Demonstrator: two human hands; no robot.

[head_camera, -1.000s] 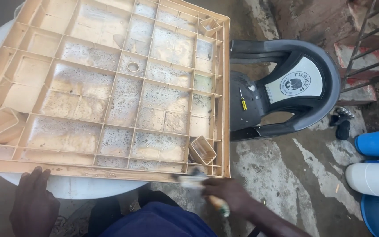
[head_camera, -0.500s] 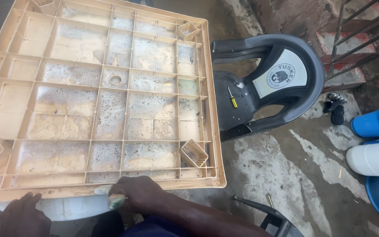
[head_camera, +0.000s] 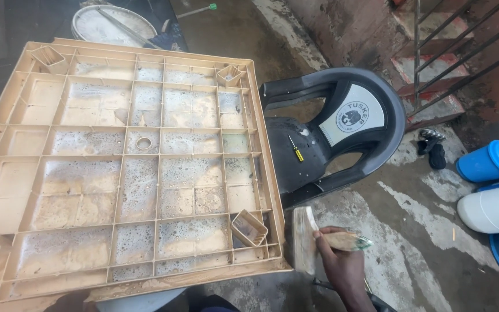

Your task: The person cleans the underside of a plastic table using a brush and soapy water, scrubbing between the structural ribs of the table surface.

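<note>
1. A beige plastic tabletop [head_camera: 128,173], turned underside up and filmed with soapy foam across its ribbed compartments, lies tilted over a white round table [head_camera: 140,301] that shows only beneath its near edge

2. The right hand [head_camera: 342,263], half a second ago at the panel's near edge, has swung out past the right corner; its grip is clamped on a soapy scrubbing brush [head_camera: 313,242], now off the panel and over wet concrete floor [head_camera: 411,231]

3. The left hand, earlier at the near left edge, is out of view, so its grip cannot be told

4. That shift suggests the scrubbing has reached the panel's right side, a judgement only

5. A dark plastic chair [head_camera: 342,133] carrying a small screwdriver [head_camera: 295,149] stands just beside the panel
</note>
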